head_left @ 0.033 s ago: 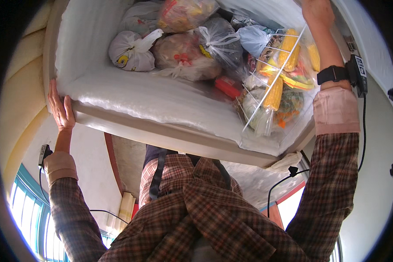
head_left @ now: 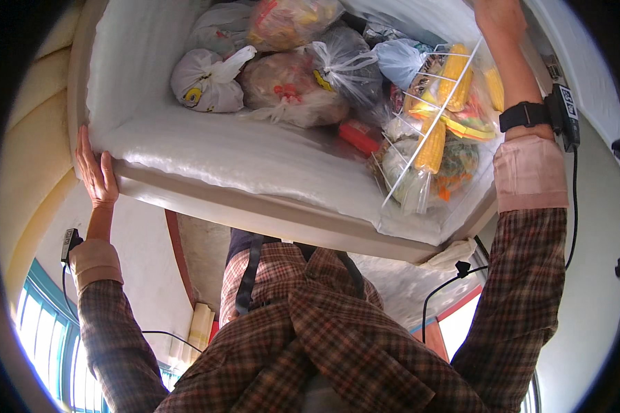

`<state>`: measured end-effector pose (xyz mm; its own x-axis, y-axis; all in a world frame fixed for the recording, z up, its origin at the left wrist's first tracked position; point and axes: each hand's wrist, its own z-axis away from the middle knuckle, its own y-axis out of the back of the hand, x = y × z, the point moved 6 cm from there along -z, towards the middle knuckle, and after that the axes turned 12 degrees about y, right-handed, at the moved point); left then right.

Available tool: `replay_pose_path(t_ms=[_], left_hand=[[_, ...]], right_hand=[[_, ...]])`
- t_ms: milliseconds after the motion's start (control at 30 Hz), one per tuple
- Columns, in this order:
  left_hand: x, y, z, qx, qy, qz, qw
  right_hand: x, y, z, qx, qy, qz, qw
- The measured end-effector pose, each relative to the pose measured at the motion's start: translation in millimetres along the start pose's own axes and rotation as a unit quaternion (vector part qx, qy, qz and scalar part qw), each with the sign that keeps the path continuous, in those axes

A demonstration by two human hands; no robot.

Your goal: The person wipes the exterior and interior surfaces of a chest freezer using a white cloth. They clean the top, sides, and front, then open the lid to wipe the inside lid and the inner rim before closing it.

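A chest freezer [head_left: 275, 210] with thick frost on its inner walls stands before me, its top uncovered. My left hand [head_left: 98, 173] rests on its near left corner, fingers stretched along the rim and nothing in them. My right hand [head_left: 501, 15] is up at the right side of the freezer, cut by the picture's upper edge; its fingers are hidden. Below that arm, a white wire basket [head_left: 408, 171] holds corn cobs [head_left: 431, 146] in clear wrap and bagged food. Deeper inside lie a white knotted bag [head_left: 207, 79], a clear bag of food [head_left: 293, 93] and a red package [head_left: 359, 137].
A pale blue bag [head_left: 399, 62] and a grey translucent bag [head_left: 351, 65] lie beside the basket. A whitish cloth [head_left: 450, 255] hangs at the near right corner. Black cables run from both wrist devices. A barred window [head_left: 45, 323] is at lower left.
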<state>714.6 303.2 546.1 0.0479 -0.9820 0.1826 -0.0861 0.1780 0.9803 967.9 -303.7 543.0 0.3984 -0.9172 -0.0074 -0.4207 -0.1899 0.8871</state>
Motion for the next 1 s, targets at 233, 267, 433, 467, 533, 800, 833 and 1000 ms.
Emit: replay_pose_path(t_ms=[233,267,433,467,533,800,833,1000], left_hand=[[2.1,0.2,-0.6,0.004,-0.009,-0.027,1.0],[0.9,0.6,-0.3,0.004,0.0,-0.032,0.999],[-3.4,1.3,3.3,-0.007,0.021,-0.016,1.0],[-5.4,1.5,1.5,-0.006,0.033,-0.009,0.999],[-3.9,4.3,0.7,0.003,0.025,-0.011,1.0],[0.9,15.1,1.0,0.003,0.047,0.024,0.999],[1.0,16.5,1.5,0.003,0.047,0.03,0.998],[-1.7,21.9,-0.1,-0.01,0.056,0.071,0.996]], right_hand=[[11.0,-13.4,3.0,-0.058,-0.045,0.001,0.997],[12.8,-14.1,2.4,-0.054,-0.034,0.0,0.998],[12.7,-15.8,-1.7,-0.036,0.034,-0.001,0.999],[13.0,-18.9,-1.8,-0.065,0.007,0.029,0.997],[9.2,-21.2,-3.1,-0.115,-0.052,0.097,0.987],[-78.8,-23.0,-57.2,-0.118,-0.059,0.09,0.987],[-98.6,-30.3,-69.8,-0.084,-0.059,0.059,0.993],[-183.5,-60.1,-131.4,-0.02,-0.024,-0.011,0.999]])
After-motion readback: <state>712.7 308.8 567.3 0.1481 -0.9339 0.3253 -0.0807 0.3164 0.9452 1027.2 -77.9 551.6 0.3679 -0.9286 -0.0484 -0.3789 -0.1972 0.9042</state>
